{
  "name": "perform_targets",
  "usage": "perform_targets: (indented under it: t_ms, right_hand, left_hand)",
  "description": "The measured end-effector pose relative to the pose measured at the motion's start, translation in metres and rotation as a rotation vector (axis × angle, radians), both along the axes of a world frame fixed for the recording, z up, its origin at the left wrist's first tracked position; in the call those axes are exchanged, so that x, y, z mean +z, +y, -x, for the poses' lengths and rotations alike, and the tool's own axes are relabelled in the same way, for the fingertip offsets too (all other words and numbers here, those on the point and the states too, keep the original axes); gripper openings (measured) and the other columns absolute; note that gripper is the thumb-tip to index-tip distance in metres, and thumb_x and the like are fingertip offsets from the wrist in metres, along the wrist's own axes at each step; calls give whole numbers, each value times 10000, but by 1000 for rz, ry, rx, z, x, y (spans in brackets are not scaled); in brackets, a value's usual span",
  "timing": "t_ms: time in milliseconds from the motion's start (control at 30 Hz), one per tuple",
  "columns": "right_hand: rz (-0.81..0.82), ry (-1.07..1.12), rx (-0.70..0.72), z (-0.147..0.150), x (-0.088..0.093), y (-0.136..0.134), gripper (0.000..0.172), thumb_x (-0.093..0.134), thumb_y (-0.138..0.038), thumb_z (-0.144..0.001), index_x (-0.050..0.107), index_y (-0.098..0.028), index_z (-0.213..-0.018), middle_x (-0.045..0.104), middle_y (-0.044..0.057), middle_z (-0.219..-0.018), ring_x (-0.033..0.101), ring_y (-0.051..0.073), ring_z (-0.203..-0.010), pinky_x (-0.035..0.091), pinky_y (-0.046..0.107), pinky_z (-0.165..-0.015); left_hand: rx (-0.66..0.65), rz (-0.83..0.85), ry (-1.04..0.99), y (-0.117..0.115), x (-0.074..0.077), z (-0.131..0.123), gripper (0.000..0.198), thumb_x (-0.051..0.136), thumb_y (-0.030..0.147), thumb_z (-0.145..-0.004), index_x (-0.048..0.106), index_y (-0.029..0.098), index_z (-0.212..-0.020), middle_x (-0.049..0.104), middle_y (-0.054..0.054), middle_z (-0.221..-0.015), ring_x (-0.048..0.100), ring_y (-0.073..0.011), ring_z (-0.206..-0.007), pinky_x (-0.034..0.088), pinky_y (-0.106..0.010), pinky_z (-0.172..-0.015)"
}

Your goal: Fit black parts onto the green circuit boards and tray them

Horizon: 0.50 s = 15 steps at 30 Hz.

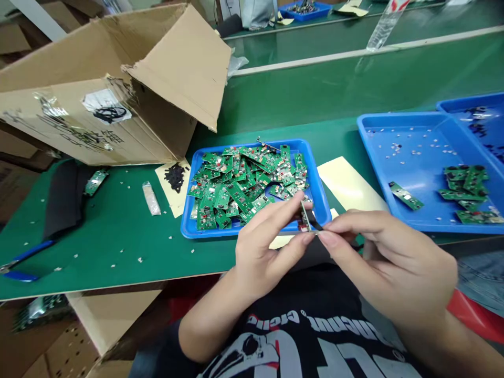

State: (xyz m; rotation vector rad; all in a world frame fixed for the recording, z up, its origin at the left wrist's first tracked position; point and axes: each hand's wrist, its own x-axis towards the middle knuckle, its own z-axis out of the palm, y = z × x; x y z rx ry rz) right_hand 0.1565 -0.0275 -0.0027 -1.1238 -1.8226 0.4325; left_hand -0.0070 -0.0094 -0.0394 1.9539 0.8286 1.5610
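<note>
Circuit board (306, 217) shows almost edge-on on my feed, a narrow green strip held over the near right corner of the blue tray (312, 170). My left hand (263, 244) has its grip pressed together on the board, thumb and forefinger pinching it. My right hand (386, 257) comes in from the other side, its grip closed on a black strip (315, 222) right against the board. From this distance I can't tell whether that strip is stuck to the board or only pressed to it.

That tray is heaped with loose green boards (244, 184). Farther right, a second blue tray (378, 126) holds one board lying alone (405, 195), a cluster of boards (464, 189) and scattered small silver bits (409, 149). A third blue tray (472, 102) sits behind it.

On the green counter (118, 236) to my left, black scraps (174, 176) lie on a cream sheet (179, 203), beside a clear plastic strip (151, 198). Past those are a black cloth (65, 199) with a board (96, 182) on it and blue-handled pliers (23, 261). An open cardboard box (118, 89) stands beyond them.
</note>
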Motion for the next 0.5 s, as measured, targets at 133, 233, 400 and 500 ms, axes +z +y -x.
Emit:
perform_targets:
  t_ms: [133, 233, 400, 500]
  right_hand:
    - [289, 260, 80, 3, 8, -9, 130, 630, -126, -848, 595, -247, -814, 576, -81, -582, 516, 42, -440, 379, 141, -385]
    - [505, 499, 165, 9, 10, -11, 102, 634, -169, -848, 602, -241, -783, 540, -87, -504, 501, 51, -397, 414, 147, -401]
    - [797, 739, 278, 10, 1, -3, 141, 668, -289, -850, 611, -209, -749, 507, -74, -462, 486, 56, -396, 435, 168, -433]
    - [917, 777, 360, 4, 2, -1, 178, 665, -337, -862, 625, -198, -758, 468, -85, -430, 457, 43, -383, 490, 184, -511]
  left_hand:
    - [210, -240, 126, 4, -5, -1, 481, 671, 130, -848, 555, 128, -1315, 720, -116, -1107, 682, -186, -1018, 590, -302, -855]
    - [235, -294, 80, 4, -5, -3, 487, 703, 125, -823, 563, 118, -1289, 724, -111, -1091, 692, -186, -1018, 592, -299, -856]
    - [216, -291, -20, 7, -7, -2, 477, 700, 81, -811, 572, 144, -1266, 723, -93, -1095, 696, -194, -1037, 599, -327, -869]
    - [237, -325, -4, 10, -8, 0, 428, 706, 82, -812, 597, 135, -1222, 733, -88, -1053, 705, -187, -1003, 603, -322, -855]
